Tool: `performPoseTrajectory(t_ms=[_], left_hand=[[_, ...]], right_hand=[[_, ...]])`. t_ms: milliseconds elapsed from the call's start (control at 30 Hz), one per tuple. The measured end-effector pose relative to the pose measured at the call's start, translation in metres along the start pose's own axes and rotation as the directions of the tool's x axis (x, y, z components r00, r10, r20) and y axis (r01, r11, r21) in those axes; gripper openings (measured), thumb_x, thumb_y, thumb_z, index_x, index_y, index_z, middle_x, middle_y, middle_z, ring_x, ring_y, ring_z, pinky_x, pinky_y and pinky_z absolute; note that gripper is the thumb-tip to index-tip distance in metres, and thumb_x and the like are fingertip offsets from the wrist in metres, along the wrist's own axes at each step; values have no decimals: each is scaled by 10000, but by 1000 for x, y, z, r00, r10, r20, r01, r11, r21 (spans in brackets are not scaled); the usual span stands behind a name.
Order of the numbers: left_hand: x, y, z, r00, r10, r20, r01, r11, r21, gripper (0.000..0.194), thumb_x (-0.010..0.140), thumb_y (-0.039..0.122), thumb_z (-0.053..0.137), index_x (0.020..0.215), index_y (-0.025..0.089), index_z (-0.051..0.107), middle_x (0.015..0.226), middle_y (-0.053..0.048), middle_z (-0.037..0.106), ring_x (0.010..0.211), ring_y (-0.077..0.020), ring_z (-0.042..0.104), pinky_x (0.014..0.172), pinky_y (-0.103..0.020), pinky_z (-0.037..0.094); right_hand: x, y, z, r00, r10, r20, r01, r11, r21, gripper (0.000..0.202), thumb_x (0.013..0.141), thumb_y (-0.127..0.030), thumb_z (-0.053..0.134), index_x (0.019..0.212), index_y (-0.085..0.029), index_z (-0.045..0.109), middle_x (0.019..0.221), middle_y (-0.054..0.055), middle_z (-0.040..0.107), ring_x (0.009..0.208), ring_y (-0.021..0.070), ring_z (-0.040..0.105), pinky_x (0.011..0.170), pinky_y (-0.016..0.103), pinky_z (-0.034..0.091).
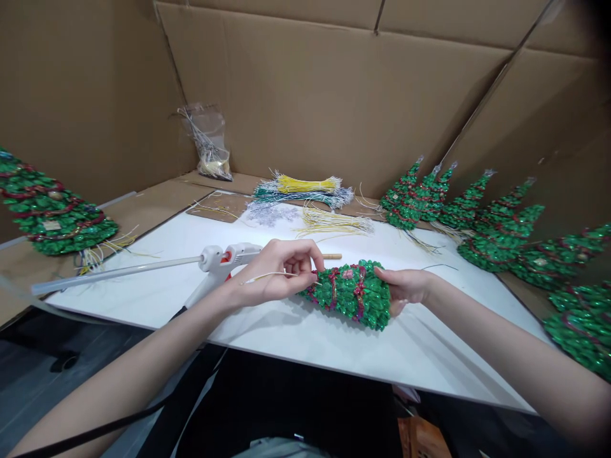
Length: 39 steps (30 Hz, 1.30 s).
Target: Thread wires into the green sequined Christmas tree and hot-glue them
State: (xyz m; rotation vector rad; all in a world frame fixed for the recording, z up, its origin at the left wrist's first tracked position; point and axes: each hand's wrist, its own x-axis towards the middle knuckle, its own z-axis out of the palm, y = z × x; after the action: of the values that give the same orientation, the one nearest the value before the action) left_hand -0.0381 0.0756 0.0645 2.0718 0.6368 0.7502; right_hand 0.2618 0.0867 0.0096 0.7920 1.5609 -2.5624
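A small green decorative Christmas tree with red garland lies on its side above the white board, its wide base to the right. My right hand is closed around that base, thumb on top. My left hand pinches a thin pale wire close to the narrow end of the tree, and the wire's tail runs back over the hand. The tip of the tree is hidden behind my left fingers.
A glue gun with a long glue stick lies left of my left hand. Bundles of yellow wires and pale wires lie behind. Several finished-looking trees stand right; another tree stands left. Cardboard walls enclose the white board.
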Motion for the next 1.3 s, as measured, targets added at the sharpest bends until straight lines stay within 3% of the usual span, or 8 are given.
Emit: performPoseTrajectory(t_ms=[500, 867, 1067, 1300], left_hand=[[11, -10, 10, 994, -57, 89, 62, 996, -57, 51, 810, 134, 603, 857, 117, 609, 660, 35, 554, 589, -64, 457, 568, -184, 374], [8, -13, 8, 994, -72, 85, 78, 995, -65, 54, 849, 174, 612, 873, 126, 606, 676, 31, 551, 602, -69, 458, 569, -180, 370], [4, -13, 4, 994, -38, 103, 48, 994, -96, 122, 874, 244, 619, 918, 133, 594, 731, 16, 582, 649, -79, 492, 609, -188, 394], [8, -9, 5, 995, -39, 91, 47, 995, -91, 66, 844, 153, 583, 902, 124, 595, 703, 23, 551, 619, -74, 463, 592, -190, 377]], right_hand=[[0, -4, 9, 993, 70, -96, -78, 994, -80, 681, 764, -865, 386, 666, -191, 408, 389, -101, 304, 328, 40, 209, 367, 218, 126], [1, -8, 26, 984, -62, -169, 44, 993, -107, 669, 792, -834, 392, 656, -182, 454, 367, -86, 347, 307, 52, 227, 342, 220, 138], [2, -5, 24, 987, -72, -143, 59, 994, -95, 661, 803, -829, 378, 649, -188, 433, 375, -87, 348, 307, 49, 221, 339, 214, 139], [2, -3, 18, 990, -61, -127, 50, 995, -87, 699, 795, -839, 377, 588, -174, 443, 380, -70, 358, 304, 38, 237, 325, 218, 123]])
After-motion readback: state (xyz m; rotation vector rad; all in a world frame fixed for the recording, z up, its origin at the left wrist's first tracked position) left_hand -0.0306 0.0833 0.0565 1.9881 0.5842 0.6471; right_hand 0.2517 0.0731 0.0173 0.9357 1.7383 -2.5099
